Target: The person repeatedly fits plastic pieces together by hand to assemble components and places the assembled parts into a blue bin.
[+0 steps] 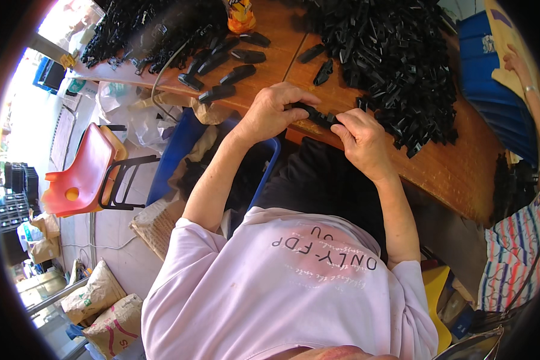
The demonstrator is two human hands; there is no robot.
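Note:
A black plastic part (315, 116), long and narrow, spans the gap between my two hands just over the table's near edge. My left hand (276, 111) pinches one end of it between thumb and fingers. At the other end, my right hand (361, 141) grips it the same way. Fingers cover both ends, so the part's full shape is hidden. Beyond my left hand lie several similar black pieces (237, 74), spread apart on the wood. A large heap of small black parts (396, 72) rises beyond my right hand.
Another black heap (144, 33) covers the wooden table's (468, 180) far left, beside an orange packet (240, 17). A red chair (87, 174) and paper sacks (111, 324) stand on the floor at left. Blue crates (492, 90) and another person's arm (537, 108) are at right.

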